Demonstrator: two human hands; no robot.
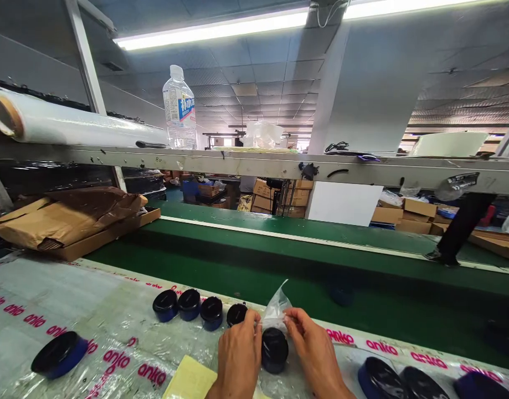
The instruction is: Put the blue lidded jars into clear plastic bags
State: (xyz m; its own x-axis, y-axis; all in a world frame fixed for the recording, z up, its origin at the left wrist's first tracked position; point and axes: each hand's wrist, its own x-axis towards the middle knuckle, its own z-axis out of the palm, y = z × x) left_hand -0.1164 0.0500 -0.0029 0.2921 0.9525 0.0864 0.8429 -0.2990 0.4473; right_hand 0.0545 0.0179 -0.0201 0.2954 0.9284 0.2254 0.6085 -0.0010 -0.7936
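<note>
Between my hands, a small clear plastic bag [277,307] stands up with one corner pointing upward. My left hand [238,354] is closed in a pinch at the bag's left edge. My right hand [314,349] pinches its right edge between thumb and fingers. Just below the bag, a round tub with a shiny black top [274,350] sits on the plastic-covered table, between my two hands. A row of similar dark blue tubs with black tops [189,304] stands to the left; the nearest [236,315] is partly hidden by my left hand.
A yellow paper sheet [190,378] lies by my left wrist. More tubs stand at far left [60,354] and lower right [382,379]. Beyond the table runs a green conveyor belt [254,260]. A shelf rail [237,160] crosses above, holding a water bottle [179,111] and film roll [83,122].
</note>
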